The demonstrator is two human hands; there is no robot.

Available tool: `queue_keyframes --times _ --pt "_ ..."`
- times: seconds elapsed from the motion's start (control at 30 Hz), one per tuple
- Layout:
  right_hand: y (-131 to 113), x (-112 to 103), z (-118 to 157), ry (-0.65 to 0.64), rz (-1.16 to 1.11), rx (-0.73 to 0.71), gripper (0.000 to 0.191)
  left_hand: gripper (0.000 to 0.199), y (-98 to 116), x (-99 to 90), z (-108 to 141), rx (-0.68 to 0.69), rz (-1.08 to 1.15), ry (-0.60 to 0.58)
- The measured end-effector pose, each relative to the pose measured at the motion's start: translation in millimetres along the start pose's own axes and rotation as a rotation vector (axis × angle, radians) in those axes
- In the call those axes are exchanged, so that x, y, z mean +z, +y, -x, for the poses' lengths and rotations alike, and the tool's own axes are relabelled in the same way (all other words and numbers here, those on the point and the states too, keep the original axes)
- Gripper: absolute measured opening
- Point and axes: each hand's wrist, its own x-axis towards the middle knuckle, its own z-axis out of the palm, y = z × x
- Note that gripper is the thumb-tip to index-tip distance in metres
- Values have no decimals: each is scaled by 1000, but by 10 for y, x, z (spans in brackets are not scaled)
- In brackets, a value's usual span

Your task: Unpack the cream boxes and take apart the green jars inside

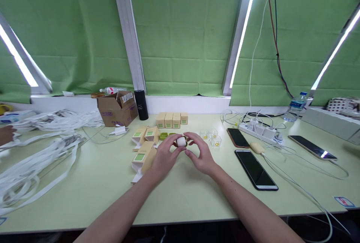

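Note:
Between both hands, above the middle of the table, is a small white rounded piece (181,141) with a dark greenish edge. The fingers and thumb of my left hand (166,153) grip its left side. From the right, my right hand (201,155) pinches it with its fingertips. Just behind the hands lie green pieces (164,136), partly covered by my left hand. Opened kraft boxes (146,156) with green labels rest to the left. Several small clear cups (216,140) with gold-coloured bits inside stand to the right.
Small closed kraft boxes (168,120) line up at the back, near a black cylinder (141,105) and a carton (116,110). White straps (36,168) cover the left, where another person's hand (6,135) shows. Phones (256,170), a power strip (261,132) and cables occupy the right.

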Motion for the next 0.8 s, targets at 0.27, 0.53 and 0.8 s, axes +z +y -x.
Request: queue_keyframes --times 0.27,0.53,0.8 --pt "-13 -14 -5 36 187 -121 54 30 17 5 -32 -159 179 -11" --pt "14 18 -4 12 222 -190 49 35 -1 26 -28 -226 250 -57" --pt "40 29 -1 46 202 -144 43 34 17 1 -10 -181 279 -98"
